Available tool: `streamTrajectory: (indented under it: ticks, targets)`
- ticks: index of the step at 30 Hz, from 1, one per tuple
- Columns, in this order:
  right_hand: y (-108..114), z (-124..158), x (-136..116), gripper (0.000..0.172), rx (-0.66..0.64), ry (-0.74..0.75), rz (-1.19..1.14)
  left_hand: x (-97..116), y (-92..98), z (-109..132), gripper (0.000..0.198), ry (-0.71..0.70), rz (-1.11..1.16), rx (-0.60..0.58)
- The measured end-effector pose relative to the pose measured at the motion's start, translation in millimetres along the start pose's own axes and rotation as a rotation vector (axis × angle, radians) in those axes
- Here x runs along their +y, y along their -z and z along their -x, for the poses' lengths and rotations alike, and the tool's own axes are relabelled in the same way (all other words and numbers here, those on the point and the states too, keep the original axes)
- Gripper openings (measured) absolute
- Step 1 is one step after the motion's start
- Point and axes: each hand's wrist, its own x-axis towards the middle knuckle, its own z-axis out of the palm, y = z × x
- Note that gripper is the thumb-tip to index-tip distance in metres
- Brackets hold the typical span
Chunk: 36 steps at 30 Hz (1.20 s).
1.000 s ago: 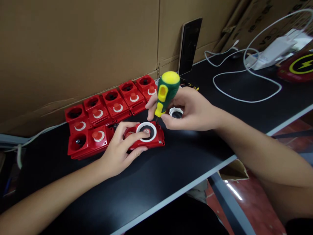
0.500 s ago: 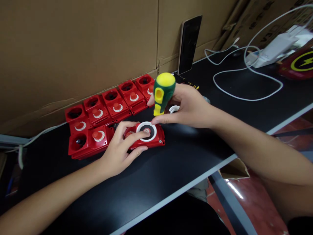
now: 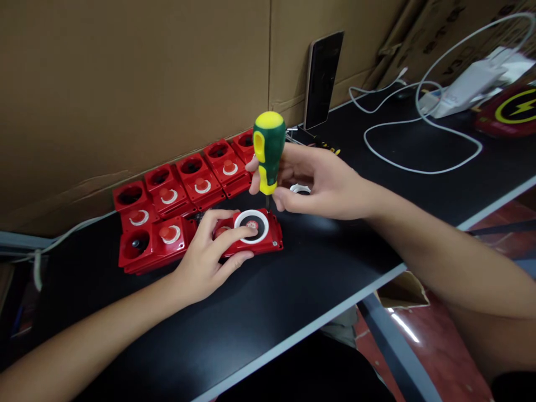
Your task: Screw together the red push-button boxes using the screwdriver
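Observation:
My left hand [image 3: 209,254] grips a red plastic housing [image 3: 268,237] flat on the black table, fingers curled round its near and left sides. A white ring [image 3: 251,225] with a dark centre sits in the housing's top. My right hand [image 3: 322,181] pinches a stubby green and yellow screwdriver [image 3: 268,151] by its lower end. The tool stands nearly upright, its thin tip pointing down at the housing's far edge. A loose white ring [image 3: 300,190] lies on the table behind my right fingers.
Several red housings with red buttons [image 3: 176,201] lie in rows to the left, against a cardboard wall [image 3: 134,84]. A phone [image 3: 322,78] leans on the cardboard. White cables [image 3: 419,145], a charger [image 3: 464,86] and a red disc [image 3: 511,111] sit far right. The table edge [image 3: 335,321] runs diagonally.
The screwdriver has swung from a rightward tilt to nearly upright and shifted a little left over the housing. My left hand has stayed on the housing.

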Motion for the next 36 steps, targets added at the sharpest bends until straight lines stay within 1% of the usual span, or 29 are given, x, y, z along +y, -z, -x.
streamTrajectory:
  ticks: [2, 4, 8, 11, 16, 19, 23, 25, 27, 29, 31, 33, 36]
  targets:
    - [-0.5, 0.0, 0.8, 0.034, -0.010, -0.029, 0.002, -0.3, -0.5, -0.1, 0.036, -0.003, 0.004, 0.003]
    - [-0.9, -0.4, 3.9, 0.032, 0.013, -0.045, 0.045, -0.6, -0.6, 0.1, 0.037, -0.003, 0.009, 0.004]
    - [-1.3, -2.2, 13.6, 0.028, 0.108, 0.042, 0.182, -1.2, 0.4, 1.0, 0.040, 0.005, 0.011, -0.006]
    - [-1.3, -2.7, 16.6, 0.026, 0.124, 0.059, 0.201, -1.1, 1.1, 1.2, 0.039, 0.007, 0.000, -0.008]
    - [-0.1, -1.0, 10.3, 0.044, 0.071, -0.019, 0.076, -0.2, 1.1, 0.3, 0.037, 0.003, -0.004, -0.009]
    - [-0.1, 1.2, 8.1, 0.042, 0.009, -0.042, 0.033, -0.5, 0.8, 0.4, 0.038, 0.004, -0.006, -0.009]
    - [-1.1, 3.2, 9.5, 0.042, -0.062, 0.012, -0.055, -1.2, 0.4, 0.6, 0.039, -0.006, -0.003, -0.002]
    - [-0.9, 2.7, 9.6, 0.036, -0.042, 0.033, -0.016, -1.1, 0.4, 0.4, 0.039, -0.007, -0.003, -0.001]
    - [0.4, 1.0, 9.4, 0.027, 0.008, 0.054, 0.091, -0.9, 0.5, 0.2, 0.038, -0.001, -0.004, -0.002]
    - [2.0, -1.0, 9.7, 0.026, 0.044, 0.090, 0.192, -0.6, 0.5, 0.1, 0.038, 0.004, -0.005, -0.005]
    - [3.1, -2.5, 10.7, 0.025, 0.056, 0.127, 0.242, -0.6, 0.4, 0.2, 0.038, 0.002, -0.004, -0.006]
    - [3.3, -3.0, 11.7, 0.024, 0.069, 0.137, 0.254, -0.7, 0.2, 0.2, 0.037, -0.004, -0.005, -0.003]
    - [2.0, -2.2, 11.3, 0.027, 0.106, 0.096, 0.198, -0.8, 0.0, 0.1, 0.036, -0.010, -0.007, 0.001]
